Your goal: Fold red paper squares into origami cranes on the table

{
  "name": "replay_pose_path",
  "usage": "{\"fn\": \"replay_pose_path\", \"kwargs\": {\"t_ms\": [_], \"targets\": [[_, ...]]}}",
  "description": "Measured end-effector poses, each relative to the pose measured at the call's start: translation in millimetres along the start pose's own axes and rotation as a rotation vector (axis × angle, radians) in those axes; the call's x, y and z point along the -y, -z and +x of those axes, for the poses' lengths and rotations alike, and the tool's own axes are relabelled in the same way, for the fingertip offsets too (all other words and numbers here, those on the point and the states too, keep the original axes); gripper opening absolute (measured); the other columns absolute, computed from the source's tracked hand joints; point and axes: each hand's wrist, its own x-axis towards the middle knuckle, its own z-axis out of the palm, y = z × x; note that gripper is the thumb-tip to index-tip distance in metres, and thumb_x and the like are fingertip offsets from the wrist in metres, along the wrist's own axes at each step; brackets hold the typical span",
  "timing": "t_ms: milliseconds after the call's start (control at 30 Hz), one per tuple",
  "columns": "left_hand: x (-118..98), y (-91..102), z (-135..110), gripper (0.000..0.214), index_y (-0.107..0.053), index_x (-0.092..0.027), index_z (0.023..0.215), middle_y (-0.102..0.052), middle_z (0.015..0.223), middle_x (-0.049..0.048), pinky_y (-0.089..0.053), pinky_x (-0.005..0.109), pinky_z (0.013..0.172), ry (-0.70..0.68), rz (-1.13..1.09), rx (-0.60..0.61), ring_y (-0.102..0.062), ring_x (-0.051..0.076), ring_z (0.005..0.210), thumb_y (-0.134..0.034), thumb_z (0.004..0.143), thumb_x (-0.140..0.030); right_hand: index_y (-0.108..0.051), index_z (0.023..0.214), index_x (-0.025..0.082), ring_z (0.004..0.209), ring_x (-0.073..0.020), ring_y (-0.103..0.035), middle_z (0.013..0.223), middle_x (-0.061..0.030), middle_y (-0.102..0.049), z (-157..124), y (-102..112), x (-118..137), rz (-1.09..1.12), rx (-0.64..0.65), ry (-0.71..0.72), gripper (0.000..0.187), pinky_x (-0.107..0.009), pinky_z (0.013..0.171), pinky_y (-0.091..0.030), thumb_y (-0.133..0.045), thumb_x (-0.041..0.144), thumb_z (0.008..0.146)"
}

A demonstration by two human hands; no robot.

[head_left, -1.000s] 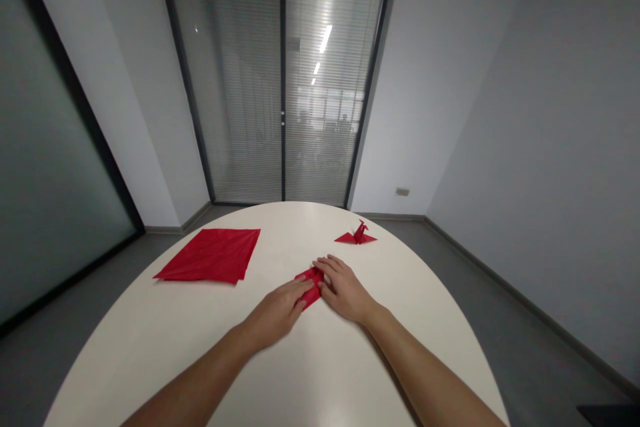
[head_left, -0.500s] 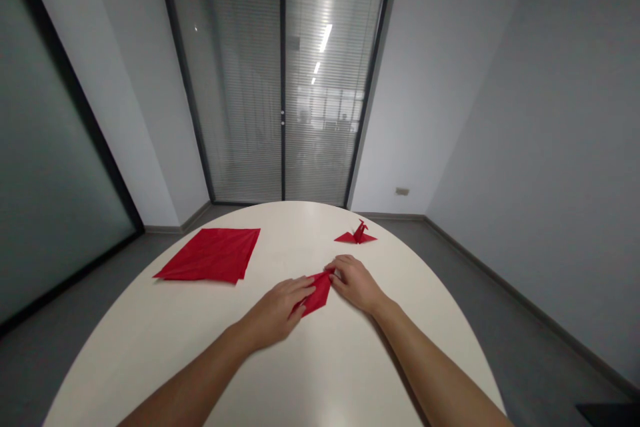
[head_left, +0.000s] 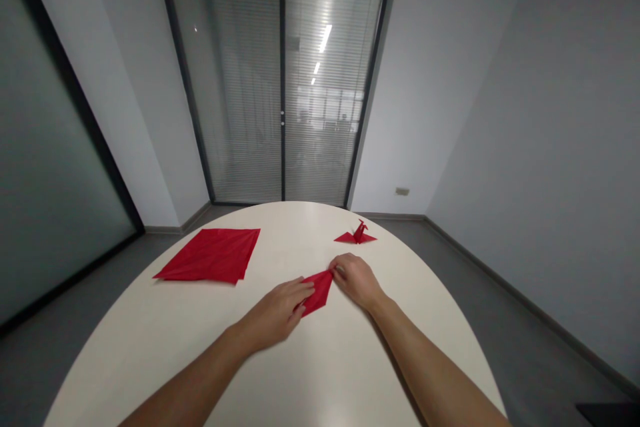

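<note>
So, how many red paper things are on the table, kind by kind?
Paper stack: 1 (its sheets can't be counted from here)
Folded paper: 1
Paper bird: 1
Total: 3

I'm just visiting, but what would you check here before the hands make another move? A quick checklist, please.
1. Left hand steadying the folded red paper: ok, its fingers lie over the left part.
2. Right hand at the paper's far right corner: ok, fingertips meet it.
3. Firm pinch on that corner: cannot tell, the curled fingers hide it.
4. Creases under the left hand neat: cannot tell, covered.
5. Large red sheets squared up: not ok, the corners nearest the person are offset.
6. Red paper bird out of the way: ok, it sits beyond the right hand, untouched.
</note>
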Motion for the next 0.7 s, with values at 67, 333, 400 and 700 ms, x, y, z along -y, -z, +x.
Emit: {"fn": "replay_pose_path", "kwargs": {"t_ms": [67, 333, 400, 700], "targets": [[1, -0.4, 0, 0.049, -0.059, -0.026, 0.138, -0.063, 0.140, 0.0053, -0.044, 0.049, 0.115, 0.001, -0.009, -0.014, -0.053, 0.025, 0.136, -0.050, 0.091, -0.014, -0.071, 0.094, 0.020, 0.095, -0.0222, -0.063, 0.096, -0.0061, -0.072, 0, -2, -3, -0.008, -0.004, -0.048, 0.024, -0.033, 0.087, -0.045, -0.055, 0.005, 0.084], [4, -1.8, -1, 0.048, -0.059, -0.029, 0.137, -0.065, 0.138, 0.0040, -0.044, 0.048, 0.114, -0.026, 0.020, -0.040, -0.057, 0.025, 0.131, -0.050, 0.092, -0.015, -0.071, 0.114, 0.020, 0.112, -0.0239, -0.062, 0.115, -0.0087, -0.073, -2, -2, 6, 0.109, 0.002, 0.099, 0.028, -0.039, 0.102, -0.044, -0.050, 0.017, 0.095], [5, -2.4, -1, 0.048, -0.058, -0.029, 0.138, -0.063, 0.140, 0.0050, -0.043, 0.048, 0.113, -0.019, 0.073, -0.034, -0.057, 0.024, 0.130, -0.049, 0.093, -0.016, -0.067, 0.127, 0.022, 0.126, -0.0260, -0.057, 0.129, -0.0088, -0.069, -6, -2, 12, 0.134, 0.092, 0.183, 0.034, -0.046, 0.111, -0.038, -0.046, 0.029, 0.101], [13, -3.3, 5, 0.039, -0.069, -0.020, 0.122, -0.069, 0.129, 0.0116, -0.049, 0.049, 0.104, 0.067, 0.231, -0.087, -0.066, 0.029, 0.118, -0.049, 0.091, -0.010, -0.034, 0.156, 0.015, 0.152, -0.0337, -0.022, 0.162, -0.0149, -0.029, -13, -12, 17, 0.073, 0.287, 0.005, 0.061, -0.059, 0.122, -0.015, -0.035, 0.047, 0.104]]}}
